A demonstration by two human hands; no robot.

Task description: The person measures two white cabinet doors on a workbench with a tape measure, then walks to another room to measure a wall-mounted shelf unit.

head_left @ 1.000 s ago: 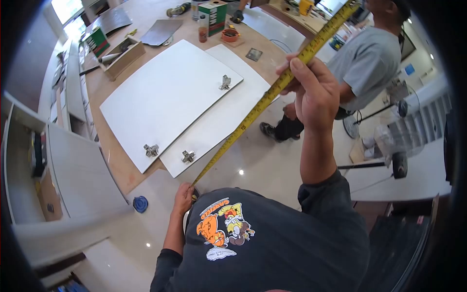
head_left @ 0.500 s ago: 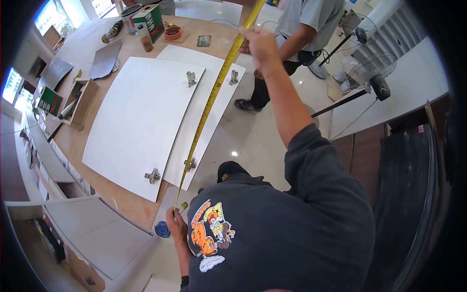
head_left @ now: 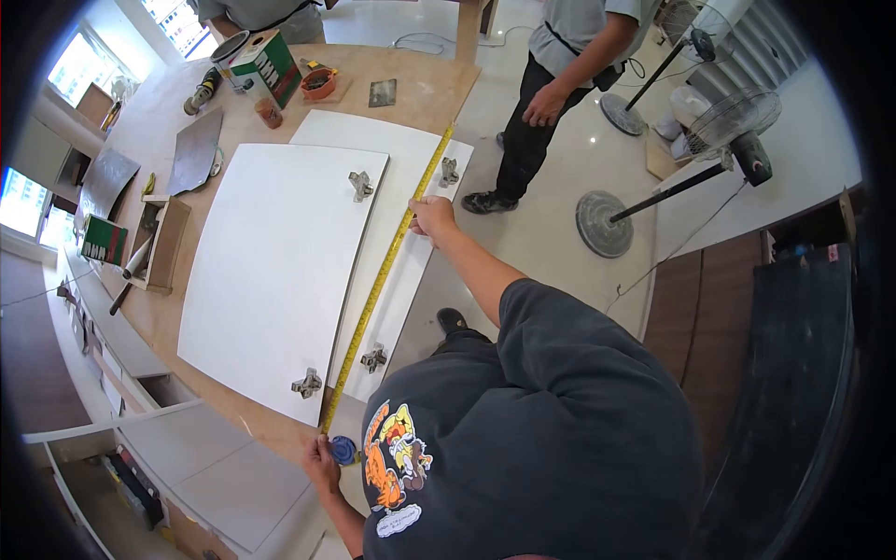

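The tape [head_left: 378,285] has come down from mid-air and now lies along the lower panel [head_left: 411,187], right hand [head_left: 431,217] pinching it, left hand [head_left: 320,459] gripping its case [head_left: 343,451], ready for reading

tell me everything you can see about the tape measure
The tape measure has a yellow blade with dark markings, pulled out long and lying flat along the lower white panel. Its blue case sits in the left hand at the near edge. The right hand presses the blade down; its tip reaches the far edge.

Yellow tape measure [head_left: 378,285] between both hands, across white panel [head_left: 411,233].
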